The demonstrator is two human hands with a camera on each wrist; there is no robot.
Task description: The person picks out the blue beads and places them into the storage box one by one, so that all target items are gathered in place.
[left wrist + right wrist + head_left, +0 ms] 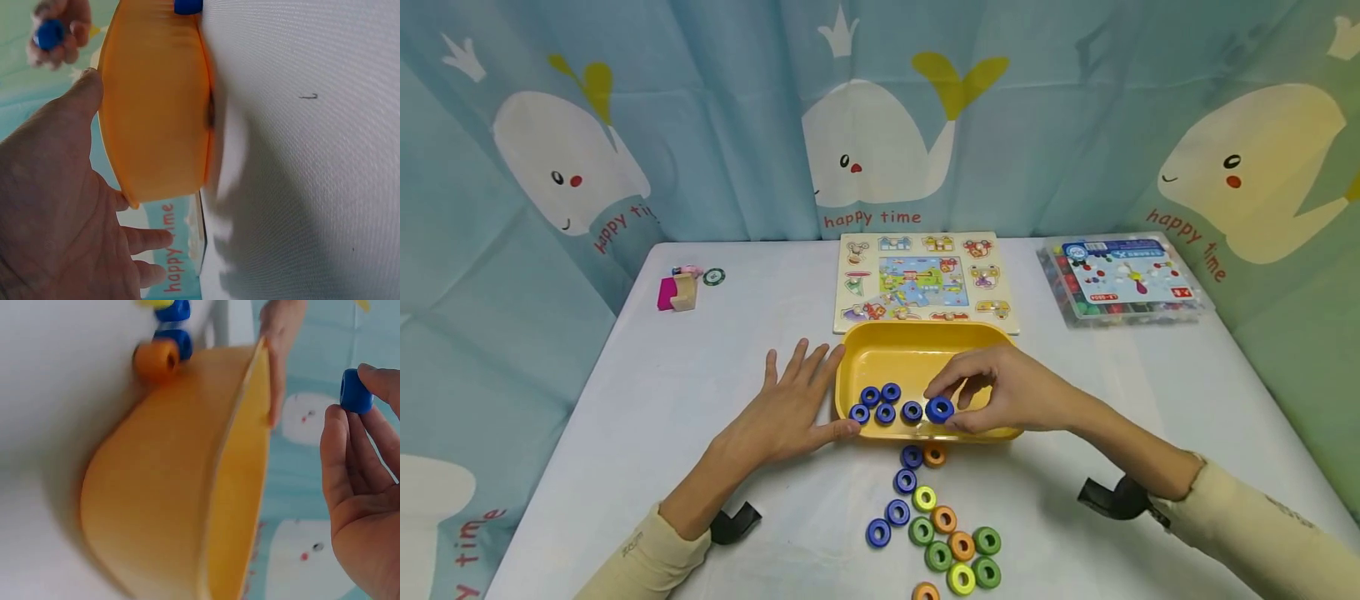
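Observation:
A yellow basin (925, 333) stands mid-table with several blue rings (885, 414) lying in its left part. Between thumb and fingertips my right hand (1011, 387) pinches another blue ring (356, 392), held above the basin; the right wrist view shows it higher than the rim. My left hand (797, 408) is spread at the basin's left end, thumb at the near left corner and fingers along the rim. In the left wrist view the thumb (84, 94) lies along the rim of the basin. In front of the basin lie loose blue, orange, yellow and green rings (937, 556).
Behind the basin lies a wooden picture puzzle board (925, 283). A clear plastic case (1123, 279) with colourful parts is at the back right. At the back left are a small pink and beige toy (679, 292) and a round green-rimmed disc (714, 277). A whale-print curtain hangs behind.

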